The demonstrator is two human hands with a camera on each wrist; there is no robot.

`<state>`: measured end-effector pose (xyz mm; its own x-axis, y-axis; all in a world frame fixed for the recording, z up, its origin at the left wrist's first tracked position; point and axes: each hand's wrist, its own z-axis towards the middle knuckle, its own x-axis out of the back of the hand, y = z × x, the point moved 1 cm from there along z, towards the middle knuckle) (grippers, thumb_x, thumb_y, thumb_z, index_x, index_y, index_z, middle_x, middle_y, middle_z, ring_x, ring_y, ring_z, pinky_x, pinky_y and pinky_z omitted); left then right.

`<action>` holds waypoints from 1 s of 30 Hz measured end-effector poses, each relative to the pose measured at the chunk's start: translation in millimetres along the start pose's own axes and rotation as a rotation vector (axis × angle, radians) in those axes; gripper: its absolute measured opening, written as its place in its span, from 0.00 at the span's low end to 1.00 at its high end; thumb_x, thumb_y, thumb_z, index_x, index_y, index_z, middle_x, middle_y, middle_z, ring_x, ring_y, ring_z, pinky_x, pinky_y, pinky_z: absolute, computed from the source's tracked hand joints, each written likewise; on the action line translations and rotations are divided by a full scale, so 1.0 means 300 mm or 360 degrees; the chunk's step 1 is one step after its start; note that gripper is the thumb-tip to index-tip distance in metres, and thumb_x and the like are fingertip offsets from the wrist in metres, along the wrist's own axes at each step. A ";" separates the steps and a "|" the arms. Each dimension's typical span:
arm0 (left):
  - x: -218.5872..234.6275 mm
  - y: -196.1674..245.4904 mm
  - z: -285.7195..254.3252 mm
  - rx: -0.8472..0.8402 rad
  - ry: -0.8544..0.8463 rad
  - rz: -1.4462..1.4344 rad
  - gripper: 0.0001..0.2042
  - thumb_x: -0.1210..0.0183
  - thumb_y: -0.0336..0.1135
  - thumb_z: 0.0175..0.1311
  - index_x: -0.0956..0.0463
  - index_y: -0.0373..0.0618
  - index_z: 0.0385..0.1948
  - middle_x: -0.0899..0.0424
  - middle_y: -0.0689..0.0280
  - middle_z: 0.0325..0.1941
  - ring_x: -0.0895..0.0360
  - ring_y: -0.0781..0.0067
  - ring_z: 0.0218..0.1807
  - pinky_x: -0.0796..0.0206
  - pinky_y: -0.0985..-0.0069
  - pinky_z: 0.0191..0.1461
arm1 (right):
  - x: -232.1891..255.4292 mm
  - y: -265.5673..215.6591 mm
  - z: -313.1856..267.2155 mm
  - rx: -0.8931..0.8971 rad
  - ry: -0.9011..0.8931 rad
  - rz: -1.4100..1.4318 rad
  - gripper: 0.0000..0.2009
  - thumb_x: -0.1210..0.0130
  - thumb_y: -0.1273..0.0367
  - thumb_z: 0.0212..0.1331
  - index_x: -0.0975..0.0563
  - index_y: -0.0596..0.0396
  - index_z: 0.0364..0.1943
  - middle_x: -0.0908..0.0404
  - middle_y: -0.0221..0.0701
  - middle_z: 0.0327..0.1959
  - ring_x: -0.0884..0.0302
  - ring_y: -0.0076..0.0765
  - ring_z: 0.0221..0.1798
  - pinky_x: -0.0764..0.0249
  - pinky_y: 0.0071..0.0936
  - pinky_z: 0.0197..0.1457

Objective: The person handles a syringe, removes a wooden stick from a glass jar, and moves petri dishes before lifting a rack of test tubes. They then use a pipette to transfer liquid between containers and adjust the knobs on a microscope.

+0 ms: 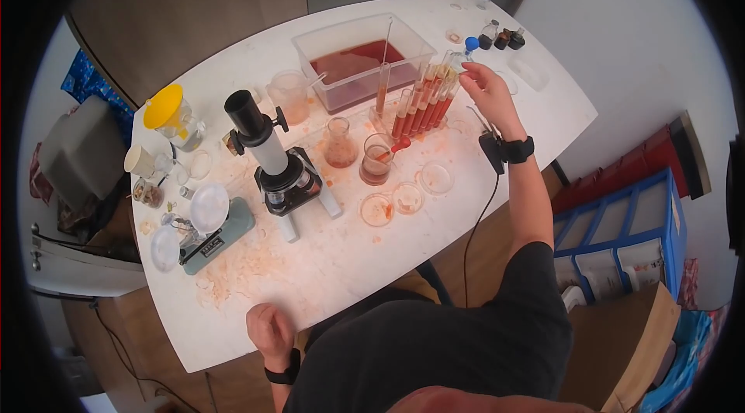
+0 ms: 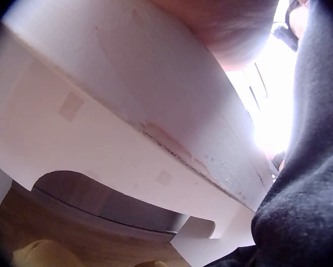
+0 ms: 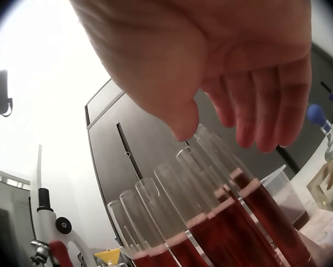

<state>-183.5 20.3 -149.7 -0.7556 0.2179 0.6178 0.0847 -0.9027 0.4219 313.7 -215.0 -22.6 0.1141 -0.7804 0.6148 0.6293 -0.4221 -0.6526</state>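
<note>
My right hand [image 1: 486,93] is over the right end of a rack of test tubes [image 1: 419,114] filled partway with red liquid. In the right wrist view its fingers [image 3: 267,111] hang down fairly straight, apart from the thumb. The thumb tip is right at the rim of one glass tube [image 3: 211,153], with nothing visibly gripped. My left hand [image 1: 272,331] rests at the table's front edge, loosely curled and holding nothing. In the left wrist view, only part of that hand [image 2: 228,28] shows above the table edge.
Left of the rack are a beaker [image 1: 378,161] with a red-bulbed dropper, a flask [image 1: 340,145], a microscope [image 1: 283,172] and a balance scale [image 1: 213,230]. Behind stands a clear tub [image 1: 365,64] of red liquid. Petri dishes [image 1: 407,198] lie in front; small bottles [image 1: 500,36] stand back right.
</note>
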 end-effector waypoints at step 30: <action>0.000 -0.011 -0.012 0.0002 0.0026 -0.0018 0.11 0.43 0.15 0.51 0.28 0.37 0.36 0.22 0.53 0.33 0.24 0.50 0.34 0.30 0.62 0.39 | 0.089 -0.177 0.213 -0.0122 -0.0082 0.0391 0.06 0.40 0.68 0.60 0.22 0.57 0.34 0.18 0.27 0.43 0.22 0.20 0.40 0.25 0.21 0.39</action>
<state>-186.1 22.0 -153.4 -0.7671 0.2219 0.6019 0.0768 -0.8997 0.4296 332.4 -183.8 56.9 0.2968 -0.8399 0.4544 0.5181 -0.2581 -0.8154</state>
